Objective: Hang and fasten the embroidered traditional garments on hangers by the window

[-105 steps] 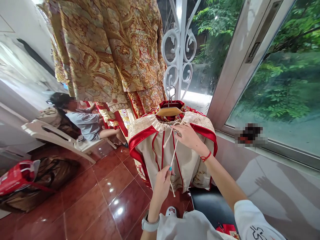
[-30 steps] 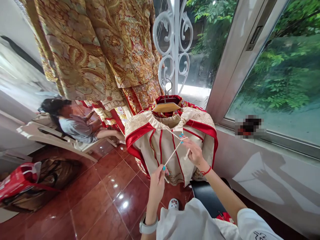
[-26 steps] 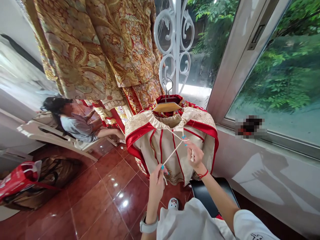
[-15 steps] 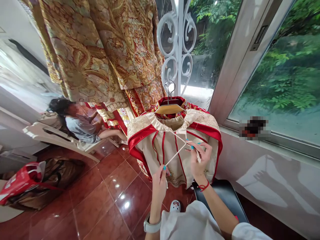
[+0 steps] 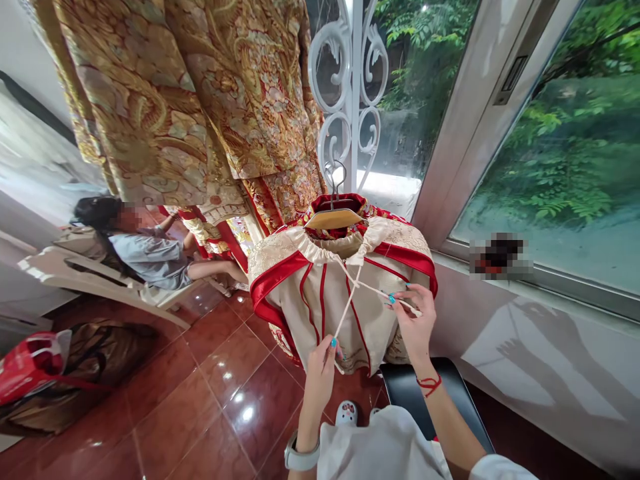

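A cream cape (image 5: pixel 275 253) with red trim hangs in front of me, its gathered collar around a wooden hanger (image 5: pixel 334 219). Two ends of a cream drawstring (image 5: pixel 345 312) come from the collar and cross just below it. My left hand (image 5: pixel 321 363) pinches one end, low and to the left. The other end is pinched in my right hand (image 5: pixel 416 317), held out to the right. Both strands look taut from the crossing. Behind the cape's collar shows a red embroidered garment (image 5: pixel 357 202) on the same rack side.
Gold embroidered robes (image 5: pixel 200 113) hang at the upper left. A white scrolled metal frame (image 5: pixel 354 100) stands by the window. Below right is a black stool (image 5: pixel 445 393). A person (image 5: pixel 150 257) sits on a white chair (image 5: pixel 100 280); a red bag (image 5: pixel 35 363) lies at left.
My right hand has moved right and away from the crossing, drawing its drawstring end outward. The crossing now lies closer to the collar. My left hand keeps its pinch.
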A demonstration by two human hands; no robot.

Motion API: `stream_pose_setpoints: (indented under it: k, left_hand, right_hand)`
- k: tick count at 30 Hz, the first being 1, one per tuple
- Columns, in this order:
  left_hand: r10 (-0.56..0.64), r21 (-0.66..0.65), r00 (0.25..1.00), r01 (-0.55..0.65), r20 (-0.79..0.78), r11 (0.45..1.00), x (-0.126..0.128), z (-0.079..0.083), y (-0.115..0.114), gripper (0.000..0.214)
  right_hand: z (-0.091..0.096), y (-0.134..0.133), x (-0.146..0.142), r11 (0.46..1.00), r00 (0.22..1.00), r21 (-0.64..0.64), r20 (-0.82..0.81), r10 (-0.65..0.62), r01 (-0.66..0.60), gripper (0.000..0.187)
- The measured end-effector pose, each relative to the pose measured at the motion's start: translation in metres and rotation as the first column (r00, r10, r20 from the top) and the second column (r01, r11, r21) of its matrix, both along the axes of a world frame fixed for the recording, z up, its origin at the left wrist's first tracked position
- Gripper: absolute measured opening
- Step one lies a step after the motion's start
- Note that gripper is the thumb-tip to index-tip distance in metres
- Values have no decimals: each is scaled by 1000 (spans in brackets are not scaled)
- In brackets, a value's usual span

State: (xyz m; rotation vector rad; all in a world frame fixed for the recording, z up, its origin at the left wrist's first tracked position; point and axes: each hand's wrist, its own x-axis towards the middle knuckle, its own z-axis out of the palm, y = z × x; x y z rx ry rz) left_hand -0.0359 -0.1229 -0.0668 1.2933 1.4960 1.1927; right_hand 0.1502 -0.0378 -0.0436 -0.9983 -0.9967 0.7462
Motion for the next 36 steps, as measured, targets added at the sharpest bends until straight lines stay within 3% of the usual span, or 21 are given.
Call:
stream_pose_setpoints:
  k: [4,8,11,14,16,18,21,24,26,28,30,32,33,36]
  left_hand:
    - [73,18,987,-77,144,997,-14,6,5,56]
    - [98,14,966,-104,239,994,-31,20,13,54]
    - [59,47,930,-82,362,996,-47,43,22,46]
    - [47,53,815,-95,577,994,-71,74,36,39]
    - [96,9,721,-141,687,990,-88,95,47,34]
    - [138,-35,672,-164,727,986,-102,106,57,30]
    - [115,-11,723,-147,682,989,-111,98,66,29]
    - [74,-14,891,-76,448,997,-109,68,69,22]
    - [41,-74,963,-22,265,997,-102,51,72,24]
    - [-16,-97,988,32,156,995,-91,42,77,31]
    - [-44,-53,996,48,75,997,-72,42,86,29]
    - [-7,26,1000,8,-17,1000,-48,47,95,26]
    - [29,68,998,-25,-53,997,-36,50,99,26]
    - [119,162,989,-104,-86,981,-4,52,105,28]
  right_hand:
    - [-8,2,30,999,1000,-51,25,-3,4,39]
    - [0,11,56,999,996,-22,87,-34,36,42]
    - [19,29,68,994,969,66,224,-103,91,32]
    - [46,57,81,972,922,154,319,-220,179,21]
    - [63,77,92,961,926,185,283,-251,204,22]
    - [74,92,101,962,954,200,199,-223,183,27]
    - [71,99,106,969,973,191,138,-186,158,31]
    - [50,89,95,976,970,96,128,-207,196,36]
    - [39,75,78,943,932,76,143,-332,325,41]
    - [36,60,52,878,852,149,214,-477,455,33]
    - [41,50,21,900,842,237,329,-428,365,17]
    - [47,47,-12,971,874,223,453,-177,82,12]
    - [48,48,-27,982,874,181,484,-38,-58,13]
    - [45,53,-61,964,900,57,378,218,-258,18]
